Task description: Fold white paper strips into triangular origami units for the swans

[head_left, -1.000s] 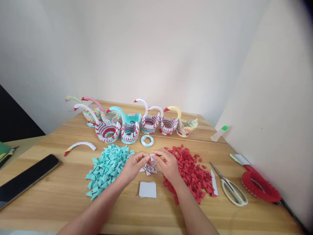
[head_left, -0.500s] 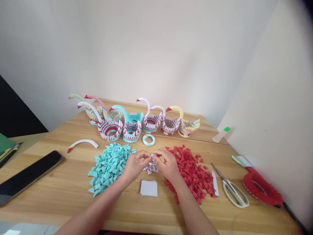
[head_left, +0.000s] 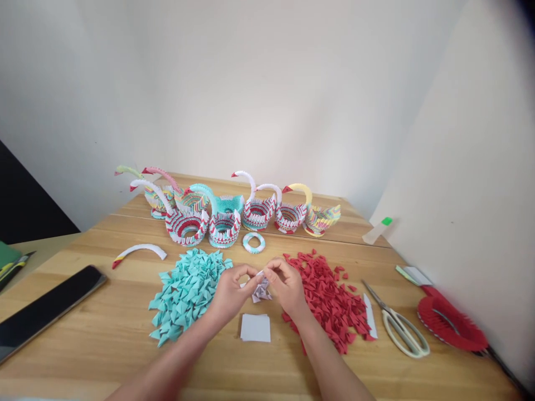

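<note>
Between my left hand (head_left: 237,287) and my right hand (head_left: 287,283) is a small white piece of paper (head_left: 259,274), pinched by the fingertips of both. Its exact folds are mostly hidden by the fingers. Just beneath it lies a small heap of folded white paper pieces (head_left: 261,292). A stack of white paper slips (head_left: 255,327) rests nearer to me. Teal folded paper triangles (head_left: 188,292) are piled beside my left hand, and red folded paper triangles (head_left: 332,301) beside my right.
Several paper swans (head_left: 187,225) stand at the back, with a paper ring (head_left: 253,242) before them. A loose white swan neck (head_left: 140,252) and a phone (head_left: 50,312) lie left. Scissors (head_left: 401,326), a glue bottle (head_left: 377,230) and a red paper piece (head_left: 451,323) are right.
The view has tilted slightly, so the tabletop things sit a little lower. Both hands keep their pinch on the white paper; the fingers have shifted a little.
</note>
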Demonstrator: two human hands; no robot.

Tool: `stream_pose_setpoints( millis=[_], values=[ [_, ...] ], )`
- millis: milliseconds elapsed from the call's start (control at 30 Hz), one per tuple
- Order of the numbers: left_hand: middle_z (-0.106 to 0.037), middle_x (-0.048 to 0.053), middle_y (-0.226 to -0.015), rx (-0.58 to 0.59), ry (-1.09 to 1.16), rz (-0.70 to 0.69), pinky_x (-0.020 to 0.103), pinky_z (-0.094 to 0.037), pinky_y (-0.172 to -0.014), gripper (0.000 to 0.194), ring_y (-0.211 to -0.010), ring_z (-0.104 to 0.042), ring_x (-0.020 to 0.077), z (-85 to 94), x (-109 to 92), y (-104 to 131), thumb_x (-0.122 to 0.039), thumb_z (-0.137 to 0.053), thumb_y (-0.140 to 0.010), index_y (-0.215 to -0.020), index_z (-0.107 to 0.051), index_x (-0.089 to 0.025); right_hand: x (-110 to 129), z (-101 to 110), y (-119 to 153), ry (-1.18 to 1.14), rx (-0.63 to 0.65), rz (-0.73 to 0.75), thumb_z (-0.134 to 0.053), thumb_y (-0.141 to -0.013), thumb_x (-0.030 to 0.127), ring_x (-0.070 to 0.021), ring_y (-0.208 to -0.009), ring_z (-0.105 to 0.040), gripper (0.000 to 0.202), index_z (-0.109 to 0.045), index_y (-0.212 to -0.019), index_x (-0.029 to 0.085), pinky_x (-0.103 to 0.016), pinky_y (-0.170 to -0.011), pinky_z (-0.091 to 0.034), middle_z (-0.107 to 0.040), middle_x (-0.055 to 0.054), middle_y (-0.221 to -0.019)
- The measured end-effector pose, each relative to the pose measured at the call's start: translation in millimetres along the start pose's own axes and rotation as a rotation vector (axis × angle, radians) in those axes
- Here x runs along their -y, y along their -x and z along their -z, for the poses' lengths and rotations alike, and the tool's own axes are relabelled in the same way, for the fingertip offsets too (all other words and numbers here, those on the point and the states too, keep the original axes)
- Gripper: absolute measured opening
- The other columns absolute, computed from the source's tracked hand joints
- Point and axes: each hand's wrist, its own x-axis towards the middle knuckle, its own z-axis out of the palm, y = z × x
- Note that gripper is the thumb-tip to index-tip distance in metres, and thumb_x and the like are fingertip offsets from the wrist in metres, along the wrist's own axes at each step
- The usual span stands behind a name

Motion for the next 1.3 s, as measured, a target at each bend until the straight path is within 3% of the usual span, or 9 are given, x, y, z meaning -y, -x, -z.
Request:
stream_pose_setpoints(
  millis=[267, 400, 567, 700, 900, 1067, 1300],
  values=[
    [-0.061, 0.001, -0.061, -0.005, -0.229, -0.320, 0.029, -0.039, -0.070, 0.029, -0.064, -0.055, 0.0156, 4.4, -3.7, 2.0, -0.028, -0.058, -0.090, -0.063, -0.060, -0.017, -7.2, -8.6, 3.4, -0.115, -0.043, -0.056, -0.060, -0.089, 0.039, -0.0129, -0.059, -0.053, 0.023, -0.058, -0.076, 0.020, -0.023, -0.055, -0.043, -0.058, 0.002, -0.066],
    [-0.064, 0.001, -0.064, -0.008, -0.240, -0.239, 0.027, -0.039, -0.069, 0.024, -0.064, -0.057, 0.0152, 5.1, -0.9, 0.8, -0.026, -0.059, -0.088, -0.066, -0.061, -0.017, -6.4, -2.1, 0.2, -0.052, 0.003, -0.032, -0.066, -0.085, 0.032, -0.0137, -0.063, -0.057, 0.014, -0.064, -0.079, 0.020, -0.024, -0.060, -0.043, -0.062, 0.001, -0.069],
    [-0.067, 0.002, -0.071, 0.065, -0.165, -0.099, 0.025, -0.042, -0.068, 0.019, -0.070, -0.061, 0.0166, 1.3, 4.2, -0.9, -0.028, -0.057, -0.087, -0.074, -0.064, -0.017, -0.5, 4.5, -1.4, 0.225, -0.011, 0.145, -0.064, -0.085, 0.024, -0.0136, -0.065, -0.056, 0.013, -0.064, -0.073, 0.020, -0.024, -0.065, -0.042, -0.062, 0.001, -0.068],
    [-0.068, 0.002, -0.072, 0.128, -0.077, -0.046, 0.025, -0.044, -0.069, 0.020, -0.070, -0.063, 0.0166, -1.8, 5.4, -0.9, -0.029, -0.054, -0.088, -0.076, -0.064, -0.017, 0.2, 3.0, -1.5, 0.179, -0.036, 0.086, -0.063, -0.084, 0.024, -0.0136, -0.064, -0.057, 0.013, -0.063, -0.072, 0.020, -0.024, -0.064, -0.043, -0.063, 0.001, -0.067],
    [-0.066, 0.002, -0.069, 0.002, -0.272, -0.157, 0.026, -0.038, -0.067, 0.021, -0.068, -0.059, 0.0170, -2.6, 3.9, 3.1, -0.028, -0.058, -0.088, -0.070, -0.061, -0.017, -4.8, 0.4, -1.9, 0.099, -0.063, 0.006, -0.059, -0.086, 0.031, -0.0124, -0.056, -0.055, 0.018, -0.061, -0.073, 0.020, -0.021, -0.053, -0.042, -0.060, 0.002, -0.063],
    [-0.065, 0.001, -0.065, 0.065, -0.214, -0.183, 0.024, -0.040, -0.065, 0.029, -0.064, -0.059, 0.0151, 0.9, 1.8, 1.6, -0.028, -0.051, -0.093, -0.068, -0.061, -0.017, -4.5, 0.9, -2.5, 0.098, -0.067, -0.012, -0.061, -0.084, 0.028, -0.0127, -0.059, -0.057, 0.014, -0.063, -0.072, 0.019, -0.021, -0.056, -0.044, -0.062, 0.002, -0.064],
    [-0.061, 0.000, -0.061, -0.030, -0.241, -0.309, 0.025, -0.040, -0.065, 0.030, -0.061, -0.056, 0.0142, 3.0, 0.5, 0.4, -0.025, -0.051, -0.093, -0.065, -0.059, -0.017, -4.8, 6.6, -6.2, 0.095, -0.033, 0.019, -0.061, -0.084, 0.028, -0.0138, -0.061, -0.062, 0.014, -0.070, -0.079, 0.019, -0.022, -0.056, -0.047, -0.067, 0.000, -0.069]
  ],
)
